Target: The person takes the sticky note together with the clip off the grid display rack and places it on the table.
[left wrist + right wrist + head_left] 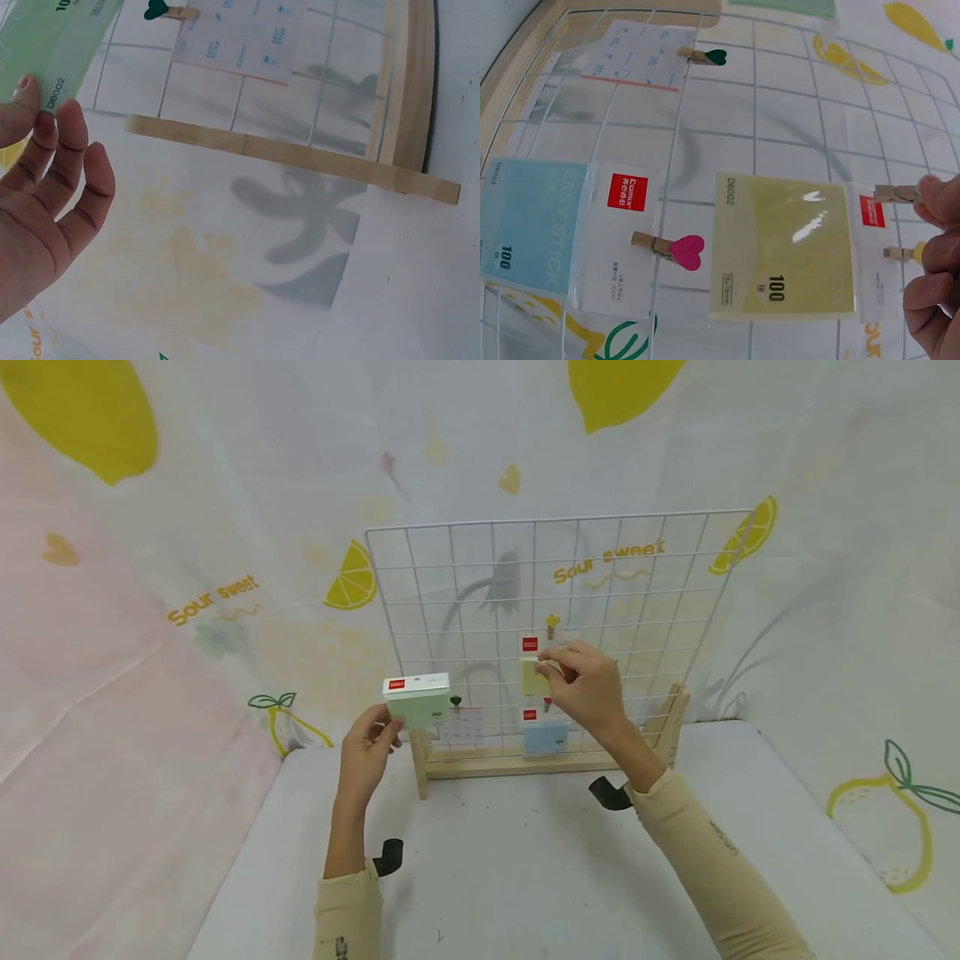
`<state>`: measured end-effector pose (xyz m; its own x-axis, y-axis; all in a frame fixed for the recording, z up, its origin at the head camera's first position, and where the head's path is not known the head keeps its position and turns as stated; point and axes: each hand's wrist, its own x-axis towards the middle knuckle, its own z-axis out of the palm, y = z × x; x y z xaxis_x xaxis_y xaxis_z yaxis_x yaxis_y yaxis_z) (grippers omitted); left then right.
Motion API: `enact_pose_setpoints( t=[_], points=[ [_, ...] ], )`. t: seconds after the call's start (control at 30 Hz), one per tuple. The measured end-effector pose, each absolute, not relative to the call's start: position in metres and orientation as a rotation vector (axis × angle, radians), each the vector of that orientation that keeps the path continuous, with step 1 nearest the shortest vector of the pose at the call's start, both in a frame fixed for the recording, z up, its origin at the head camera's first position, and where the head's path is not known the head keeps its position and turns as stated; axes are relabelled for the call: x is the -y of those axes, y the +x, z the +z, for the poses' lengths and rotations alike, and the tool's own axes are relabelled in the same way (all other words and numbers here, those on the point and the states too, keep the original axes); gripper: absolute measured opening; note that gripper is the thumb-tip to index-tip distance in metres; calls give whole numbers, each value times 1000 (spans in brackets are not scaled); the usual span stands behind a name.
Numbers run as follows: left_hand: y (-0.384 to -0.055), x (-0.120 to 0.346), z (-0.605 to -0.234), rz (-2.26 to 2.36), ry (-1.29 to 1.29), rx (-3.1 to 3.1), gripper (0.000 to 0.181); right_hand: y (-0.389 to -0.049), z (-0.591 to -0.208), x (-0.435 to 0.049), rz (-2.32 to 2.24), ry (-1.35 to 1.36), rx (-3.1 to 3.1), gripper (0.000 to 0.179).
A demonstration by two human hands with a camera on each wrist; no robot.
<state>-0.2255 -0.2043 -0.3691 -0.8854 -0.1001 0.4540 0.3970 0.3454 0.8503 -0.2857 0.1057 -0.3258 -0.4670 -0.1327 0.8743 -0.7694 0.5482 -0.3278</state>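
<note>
My left hand (365, 752) pinches a green pack of sticky notes (417, 710) by its lower edge, left of the wire grid; its white top flap bears a red label. My right hand (588, 685) is at the grid, its fingertips pinching a small wooden clothespin (895, 194) at the header of a yellow pack of sticky notes (784, 251). Beside it, a second clothespin (898, 253) with a yellow heart sits on the same header. Below hangs a blue pack of sticky notes (546, 738), with a pink-heart clothespin (667, 250) on its header.
The white wire grid (555, 518) stands in a wooden base (495, 767) on a white table (480, 877). At its lower left, a green-heart clothespin (703, 56) holds a printed sheet (640, 54). A lemon-patterned cloth (262, 485) hangs behind.
</note>
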Motion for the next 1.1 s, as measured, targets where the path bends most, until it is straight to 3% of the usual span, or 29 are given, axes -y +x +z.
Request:
enact_pose_setpoints(
  t=[0.93, 1.1],
  points=[
    [-210, 221, -390, -1545, -184, 2198, 20, -269, -363, -142, 989, 799, 1838, 19],
    [-221, 235, -412, -1531, -132, 2205, 21, -264, -368, -150, 974, 778, 1877, 19]
  ],
)
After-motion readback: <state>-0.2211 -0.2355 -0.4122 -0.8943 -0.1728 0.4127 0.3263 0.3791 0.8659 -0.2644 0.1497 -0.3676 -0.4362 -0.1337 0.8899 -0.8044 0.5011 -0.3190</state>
